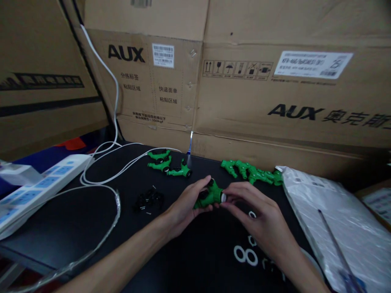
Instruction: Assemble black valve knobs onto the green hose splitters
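Note:
Above the middle of the table, my left hand (191, 200) is wrapped round a green Y-shaped hose fitting (210, 195) with a black part on it. My right hand (255, 203) pinches a white ring (223, 197) against the fitting's right-hand opening; the fingertips partly hide it. Below my right hand, several flat white washers (245, 255) lie on the dark table (183, 256). Similar green fittings with black parts (169, 165) lie beyond my left hand. A row of green fittings (252, 171) rests at the back right.
Small black parts (148, 200) are piled left of my hands. A white power strip (39, 191) and a looped white cable (117, 203) occupy the left side. On the right, a screwdriver (334, 242) lies on a plastic-wrapped package (345, 228). Cardboard boxes (244, 122) wall off the back.

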Demonstrator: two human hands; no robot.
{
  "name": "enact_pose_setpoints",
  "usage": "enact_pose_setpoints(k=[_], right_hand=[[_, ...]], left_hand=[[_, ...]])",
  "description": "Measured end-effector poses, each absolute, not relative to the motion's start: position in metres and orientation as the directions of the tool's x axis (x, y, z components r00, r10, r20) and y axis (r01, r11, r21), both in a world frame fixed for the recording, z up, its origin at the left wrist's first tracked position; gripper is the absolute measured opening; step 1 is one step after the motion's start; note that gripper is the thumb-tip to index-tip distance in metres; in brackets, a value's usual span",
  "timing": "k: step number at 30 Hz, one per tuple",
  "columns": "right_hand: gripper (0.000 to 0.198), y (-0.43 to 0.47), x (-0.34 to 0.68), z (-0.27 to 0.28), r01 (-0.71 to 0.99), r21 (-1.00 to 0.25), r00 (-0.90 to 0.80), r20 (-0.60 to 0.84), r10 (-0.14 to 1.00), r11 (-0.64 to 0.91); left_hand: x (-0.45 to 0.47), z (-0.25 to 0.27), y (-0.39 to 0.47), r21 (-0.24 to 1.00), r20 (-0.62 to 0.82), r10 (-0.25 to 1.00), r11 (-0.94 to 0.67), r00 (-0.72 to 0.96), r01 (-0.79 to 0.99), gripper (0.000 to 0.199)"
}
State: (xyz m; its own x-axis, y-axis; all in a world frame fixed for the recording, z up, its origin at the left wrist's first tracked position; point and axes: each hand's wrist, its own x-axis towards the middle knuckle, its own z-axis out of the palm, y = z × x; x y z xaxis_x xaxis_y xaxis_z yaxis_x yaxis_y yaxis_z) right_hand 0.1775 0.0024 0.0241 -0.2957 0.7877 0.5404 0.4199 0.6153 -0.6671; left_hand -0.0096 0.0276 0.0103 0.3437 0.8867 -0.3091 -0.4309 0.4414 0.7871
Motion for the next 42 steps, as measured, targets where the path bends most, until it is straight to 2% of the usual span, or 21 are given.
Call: enact_pose_setpoints(k=[5,8,12,15,18,20,22,27,32,35,42], right_hand=[[0.021,0.0026,0.1777,0.0191,0.423,-0.666,-0.28,0.549,0.787,0.615],[0.02,0.0023,0.1774,0.0163,0.409,-0.684,-0.264,0.545,0.796,0.604],[0.019,0.0018,0.1776,0.0169,0.361,-0.75,-0.244,0.497,0.833,0.554],[0.017,0.0036,0.1791,0.0203,0.269,-0.863,-0.184,0.389,0.903,0.427],[0.02,0.0061,0.1802,0.0232,0.176,-0.96,-0.185,0.184,0.965,0.217],[0.025,0.0069,0.1797,0.024,0.129,-0.987,-0.229,0.068,0.971,0.1],[0.03,0.0068,0.1785,0.0241,0.076,-0.996,-0.25,0.018,0.968,0.038],[0.034,0.005,0.1769,0.0248,-0.028,-1.0,-0.232,-0.003,0.973,-0.01],[0.032,0.0049,0.1781,0.0214,-0.044,-0.999,-0.189,-0.015,0.982,-0.024],[0.032,0.0056,0.1786,0.0177,-0.031,-0.999,-0.164,-0.021,0.986,-0.027],[0.03,0.0057,0.1816,0.0184,-0.009,-1.0,-0.156,-0.011,0.988,-0.012]], left_hand=[[-0.0088,0.0095,0.0256,0.79,-0.299,0.887,0.437,0.352,-0.43,0.029],[-0.0083,0.0085,0.0257,0.806,-0.277,0.89,0.42,0.361,-0.417,0.03],[-0.0088,0.008,0.0252,0.818,-0.272,0.895,0.408,0.353,-0.405,0.03],[-0.0091,0.0073,0.0253,0.834,-0.257,0.895,0.397,0.365,-0.384,0.032],[-0.009,0.0068,0.0257,0.853,-0.234,0.896,0.376,0.378,-0.363,0.037],[-0.0087,0.0078,0.0254,0.873,-0.213,0.905,0.345,0.368,-0.345,0.039],[-0.0082,0.0097,0.0245,0.9,-0.194,0.915,0.309,0.353,-0.308,0.039],[-0.0078,0.0105,0.0226,0.96,-0.145,0.942,0.208,0.303,-0.188,0.04],[-0.0093,0.005,0.0256,0.997,0.001,0.958,0.022,0.286,-0.077,0.044],[-0.0097,0.0044,0.0258,0.998,0.033,0.966,-0.044,0.257,0.036,0.048],[-0.0071,0.003,0.0209,0.992,0.108,0.916,-0.124,0.386,0.017,0.036]])
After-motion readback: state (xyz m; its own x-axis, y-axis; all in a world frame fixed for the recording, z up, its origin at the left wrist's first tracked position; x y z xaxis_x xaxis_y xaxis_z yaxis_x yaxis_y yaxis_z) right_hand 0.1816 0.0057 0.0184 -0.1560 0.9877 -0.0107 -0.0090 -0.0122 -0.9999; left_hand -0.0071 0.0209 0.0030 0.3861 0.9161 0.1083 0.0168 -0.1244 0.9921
